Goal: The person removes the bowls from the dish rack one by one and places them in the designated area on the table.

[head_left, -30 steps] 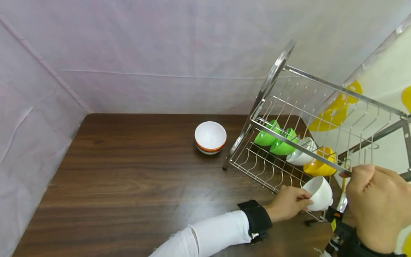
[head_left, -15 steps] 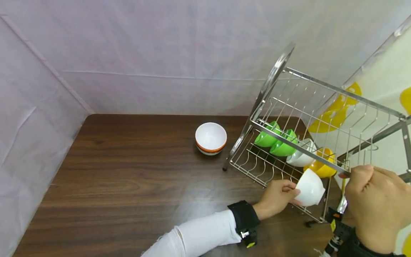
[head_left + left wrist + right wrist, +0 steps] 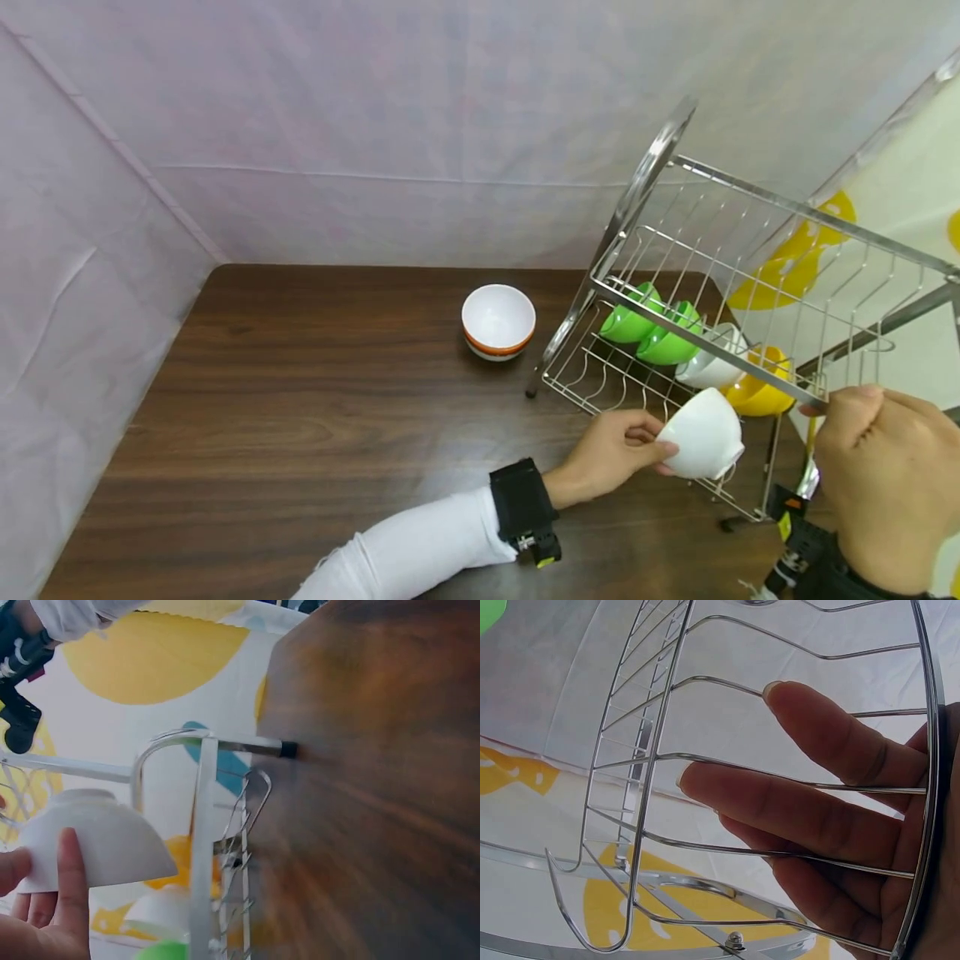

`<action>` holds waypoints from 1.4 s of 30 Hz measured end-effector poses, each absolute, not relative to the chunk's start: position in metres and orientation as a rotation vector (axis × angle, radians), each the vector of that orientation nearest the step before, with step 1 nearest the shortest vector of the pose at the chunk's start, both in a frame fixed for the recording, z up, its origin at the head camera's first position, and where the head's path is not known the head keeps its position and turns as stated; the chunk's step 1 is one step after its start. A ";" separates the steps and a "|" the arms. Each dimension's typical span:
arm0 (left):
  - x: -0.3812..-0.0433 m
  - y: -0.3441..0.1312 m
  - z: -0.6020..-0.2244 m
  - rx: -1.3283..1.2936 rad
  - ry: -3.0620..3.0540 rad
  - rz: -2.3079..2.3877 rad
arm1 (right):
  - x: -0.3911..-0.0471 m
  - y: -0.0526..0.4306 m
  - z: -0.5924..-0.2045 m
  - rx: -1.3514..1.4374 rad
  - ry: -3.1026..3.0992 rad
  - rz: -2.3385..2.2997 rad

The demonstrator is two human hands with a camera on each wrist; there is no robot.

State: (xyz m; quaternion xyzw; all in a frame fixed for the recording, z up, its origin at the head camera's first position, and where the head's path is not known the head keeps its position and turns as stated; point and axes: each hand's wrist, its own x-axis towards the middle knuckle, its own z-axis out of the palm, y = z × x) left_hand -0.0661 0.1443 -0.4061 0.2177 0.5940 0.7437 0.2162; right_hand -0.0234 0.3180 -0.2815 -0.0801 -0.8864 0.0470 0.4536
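My left hand (image 3: 611,454) pinches a white bowl (image 3: 705,435) by its rim, in front of the lower shelf of a metal dish rack (image 3: 557,337). The bowl is tilted, its foot pointing down and right. In the left wrist view, the thumb and fingers hold the rim of the bowl (image 3: 112,847). My right hand (image 3: 888,483) grips the front rail of the rack's upper shelf; in the right wrist view its fingers (image 3: 795,814) reach beneath the wires. Green bowls (image 3: 628,321), a white bowl (image 3: 701,368) and a yellow bowl (image 3: 756,395) lean in a row on the lower shelf.
A white bowl with an orange band below its rim (image 3: 498,321), apparently stacked, stands left of the rack on the brown wooden table (image 3: 300,400). Pale cloth (image 3: 375,125) hangs behind the table, with yellow-patterned cloth (image 3: 780,279) at the right.
My left hand has drawn the white bowl left and slightly up, away from the rack's right front corner, turning its opening out of sight. My right hand keeps its place on the rail.
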 end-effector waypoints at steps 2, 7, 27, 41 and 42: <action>-0.066 0.133 -0.402 0.655 1.711 2.007 | -0.024 0.317 -0.282 -0.198 -2.185 0.124; -0.068 0.104 -0.395 0.786 1.919 1.883 | -0.024 0.316 -0.280 -0.158 -2.203 0.151; -0.100 0.010 -0.378 1.561 2.720 1.614 | -0.021 0.310 -0.278 -0.263 -2.285 0.318; -0.146 -0.032 -0.386 1.446 3.238 0.988 | -0.021 0.311 -0.275 -0.244 -2.289 0.335; -0.149 -0.033 -0.388 1.453 3.268 0.901 | -0.021 0.311 -0.276 -0.241 -2.289 0.326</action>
